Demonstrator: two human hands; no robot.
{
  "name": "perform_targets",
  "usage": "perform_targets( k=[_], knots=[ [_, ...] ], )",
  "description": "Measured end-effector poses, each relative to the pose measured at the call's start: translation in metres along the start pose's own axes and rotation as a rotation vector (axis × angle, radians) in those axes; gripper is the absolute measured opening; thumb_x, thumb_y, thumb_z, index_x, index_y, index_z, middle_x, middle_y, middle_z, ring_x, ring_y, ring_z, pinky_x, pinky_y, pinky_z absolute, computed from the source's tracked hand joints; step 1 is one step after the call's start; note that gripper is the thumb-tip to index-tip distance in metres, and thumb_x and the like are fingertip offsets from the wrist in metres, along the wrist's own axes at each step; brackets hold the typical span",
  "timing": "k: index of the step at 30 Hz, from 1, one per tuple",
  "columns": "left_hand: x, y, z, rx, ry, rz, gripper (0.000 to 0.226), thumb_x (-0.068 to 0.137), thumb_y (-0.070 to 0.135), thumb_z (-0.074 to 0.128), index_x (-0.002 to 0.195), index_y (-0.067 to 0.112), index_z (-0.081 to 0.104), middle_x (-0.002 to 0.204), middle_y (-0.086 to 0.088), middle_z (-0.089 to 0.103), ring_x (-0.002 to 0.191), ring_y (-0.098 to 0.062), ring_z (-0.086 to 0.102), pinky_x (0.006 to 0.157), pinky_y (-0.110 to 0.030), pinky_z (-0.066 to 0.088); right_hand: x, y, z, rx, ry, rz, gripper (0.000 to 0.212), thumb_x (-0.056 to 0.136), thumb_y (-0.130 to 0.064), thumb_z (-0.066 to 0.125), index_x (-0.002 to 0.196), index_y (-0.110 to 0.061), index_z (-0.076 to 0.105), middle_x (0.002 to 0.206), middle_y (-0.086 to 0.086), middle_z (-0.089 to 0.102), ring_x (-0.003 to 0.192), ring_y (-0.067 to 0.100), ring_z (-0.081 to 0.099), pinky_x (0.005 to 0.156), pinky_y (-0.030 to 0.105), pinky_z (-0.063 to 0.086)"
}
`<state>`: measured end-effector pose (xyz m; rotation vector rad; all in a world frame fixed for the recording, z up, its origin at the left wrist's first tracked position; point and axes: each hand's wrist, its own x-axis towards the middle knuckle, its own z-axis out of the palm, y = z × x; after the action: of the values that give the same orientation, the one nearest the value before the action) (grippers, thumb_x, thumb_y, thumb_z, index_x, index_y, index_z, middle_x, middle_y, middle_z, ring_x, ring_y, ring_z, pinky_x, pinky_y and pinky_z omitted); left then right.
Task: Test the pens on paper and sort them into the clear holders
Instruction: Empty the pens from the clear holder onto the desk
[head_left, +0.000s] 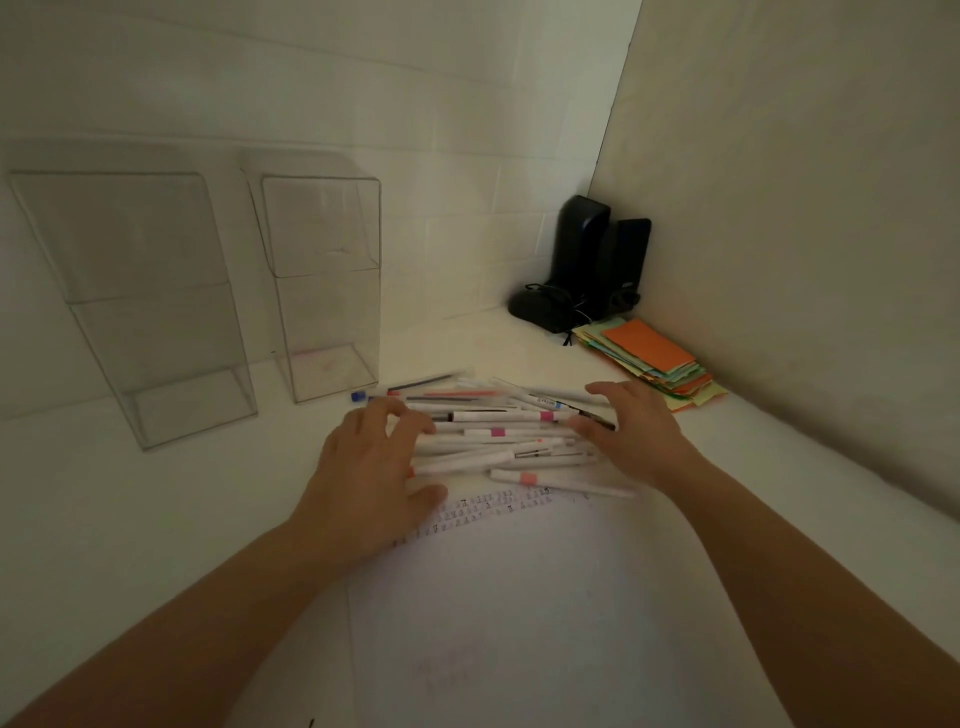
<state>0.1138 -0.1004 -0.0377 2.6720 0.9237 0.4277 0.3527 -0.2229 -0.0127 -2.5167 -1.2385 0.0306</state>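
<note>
The loose pile of slim white-barrelled pens with pink, orange and blue bands (498, 431) lies on the white desk surface (130, 519), at the far edge of the white sheet of paper (519, 597) and just in front of the two tall clear plastic holders (322, 280), which appear to hold nothing. The left hand (371, 467) rests on the left end of the pile with fingers bent over the barrels; the right hand (631, 428) lies against the right end with fingers relaxed and fairly straight. The hands are apart, bracketing the pile, and neither is seen pinching a single pen. The pens are judged light, rigid and smooth, so they will roll and slide over each other readily. Take one at mid-barrel between thumb and two fingers, lifting from the top layer to avoid scattering the rest. The holders look light and thin-walled and may tip if knocked. A stack of coloured paper slips (660, 364) and black speakers (587, 265) sit in the corner.
</note>
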Motion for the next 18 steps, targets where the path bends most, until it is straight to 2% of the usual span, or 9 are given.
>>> perform_targets(
  k=[2,4,6,10,12,15,18],
  knots=[
    [0.009,-0.002,0.005,0.029,-0.108,-0.045,0.107,0.050,0.092,0.024,0.140,0.037,0.013,0.153,0.000,-0.001,0.140,-0.027,-0.001,0.113,-0.045,0.003,0.016,0.004,0.003,0.050,-0.125,0.051,0.056,0.090,-0.048,0.046,0.140,-0.024,0.034,0.147,0.008,0.033,0.135,0.027,0.025,0.108,0.041,0.024],
    [0.018,-0.004,0.013,0.067,-0.165,-0.053,0.124,0.030,0.098,-0.002,0.141,0.042,-0.004,0.154,0.001,-0.014,0.140,-0.031,-0.012,0.112,-0.050,-0.005,0.029,0.000,0.012,0.122,-0.206,0.048,0.054,0.094,-0.046,0.039,0.141,-0.021,0.031,0.149,0.008,0.031,0.135,0.026,0.025,0.109,0.039,0.021],
    [0.025,-0.002,0.019,0.100,-0.178,-0.028,0.125,0.029,0.096,-0.011,0.141,0.040,-0.009,0.154,-0.001,-0.015,0.140,-0.031,-0.014,0.112,-0.049,-0.006,0.038,-0.010,0.022,0.163,-0.219,-0.012,0.050,0.096,-0.042,0.035,0.140,-0.018,0.034,0.147,0.008,0.033,0.134,0.024,0.028,0.109,0.035,0.022],
    [0.032,0.008,0.031,0.114,-0.112,-0.023,0.121,0.034,0.093,-0.015,0.141,0.036,-0.017,0.154,-0.002,-0.016,0.139,-0.031,-0.017,0.112,-0.046,-0.009,0.045,-0.041,0.041,0.163,-0.207,-0.260,0.039,0.098,-0.036,0.033,0.127,-0.015,0.049,0.130,0.007,0.049,0.121,0.025,0.043,0.100,0.033,0.032],
    [0.036,0.010,0.033,0.105,-0.107,-0.035,0.121,0.033,0.093,-0.016,0.140,0.036,-0.018,0.154,-0.003,-0.016,0.139,-0.032,-0.016,0.112,-0.046,-0.009,0.047,-0.052,0.047,0.188,-0.199,-0.354,0.038,0.098,-0.035,0.034,0.126,-0.015,0.049,0.128,0.006,0.052,0.117,0.024,0.046,0.096,0.032,0.035],
    [0.037,0.011,0.032,0.117,-0.087,-0.061,0.114,0.043,0.093,-0.009,0.141,0.036,-0.014,0.154,-0.003,-0.014,0.140,-0.031,-0.014,0.113,-0.047,-0.007,0.046,-0.056,0.048,0.263,-0.237,-0.372,0.042,0.098,-0.038,0.033,0.137,-0.023,0.037,0.138,0.003,0.048,0.122,0.020,0.046,0.096,0.028,0.035],
    [0.036,0.017,0.029,0.133,-0.093,-0.105,0.100,0.058,0.087,0.005,0.143,0.037,-0.007,0.155,-0.002,-0.013,0.141,-0.029,-0.013,0.113,-0.048,-0.008,0.041,-0.058,0.033,0.407,-0.187,-0.335,0.040,0.098,-0.038,0.034,0.137,-0.028,0.037,0.139,-0.001,0.047,0.123,0.015,0.046,0.092,0.020,0.031]
  ],
)
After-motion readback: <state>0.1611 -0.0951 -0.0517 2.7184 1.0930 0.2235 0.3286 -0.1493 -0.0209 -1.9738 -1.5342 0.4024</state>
